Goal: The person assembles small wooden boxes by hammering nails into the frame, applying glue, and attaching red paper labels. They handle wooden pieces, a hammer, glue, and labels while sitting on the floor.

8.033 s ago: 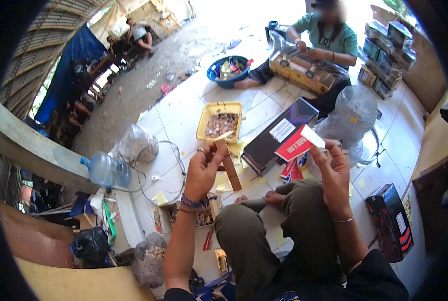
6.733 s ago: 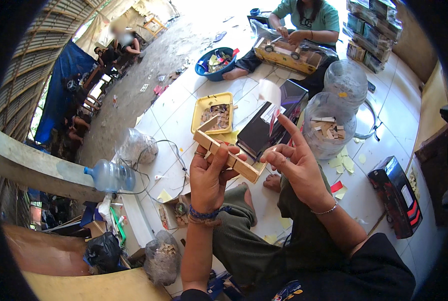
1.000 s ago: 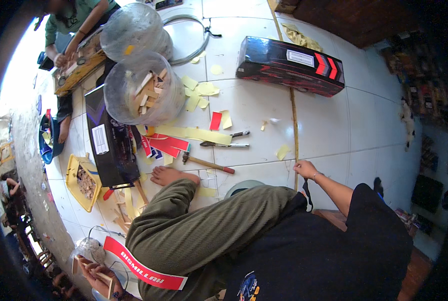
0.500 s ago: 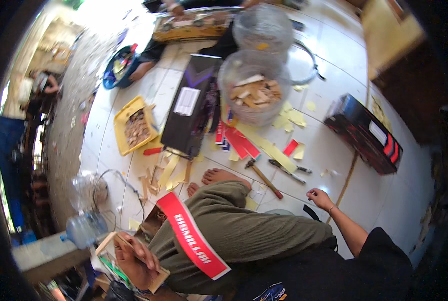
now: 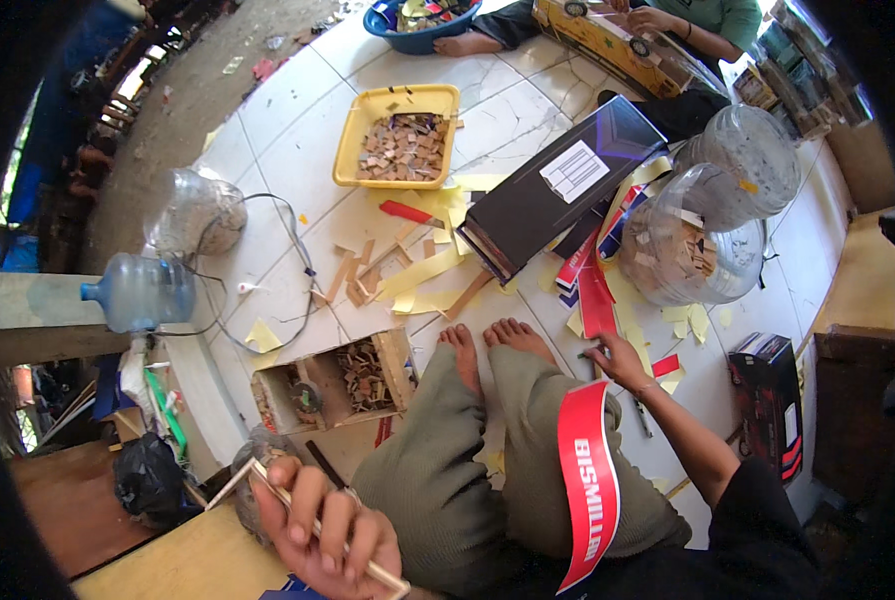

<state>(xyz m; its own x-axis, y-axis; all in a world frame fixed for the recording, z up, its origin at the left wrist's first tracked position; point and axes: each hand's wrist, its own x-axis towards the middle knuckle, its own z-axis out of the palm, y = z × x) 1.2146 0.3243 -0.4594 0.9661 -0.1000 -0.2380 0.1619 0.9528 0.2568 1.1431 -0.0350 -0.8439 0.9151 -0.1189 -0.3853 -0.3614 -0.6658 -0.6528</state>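
My left hand (image 5: 332, 530), at the lower left, is closed around a thin pale wooden frame (image 5: 229, 485), with one strip of it sticking out past the fingers. My right hand (image 5: 622, 364) reaches to the floor beyond my right knee. Its fingers curl at a small dark object too hidden to name, close to a red strip (image 5: 597, 300). A slim metal tool (image 5: 643, 415) lies beside the right forearm. Across my right thigh rests a red printed strip with white lettering (image 5: 587, 480).
A divided wooden box of scraps (image 5: 407, 370) stands left of my feet. Beyond are a yellow tray of wooden pieces (image 5: 345, 150), a long black box (image 5: 512, 215), and a clear tub (image 5: 737, 270). A blue jug (image 5: 152, 292) lies left. Another person handles a yellow toy truck (image 5: 617, 40).
My view has swung left. My right hand has moved forward and inward to the floor near the red strips. My left hand still holds the wooden frame, now turned differently.
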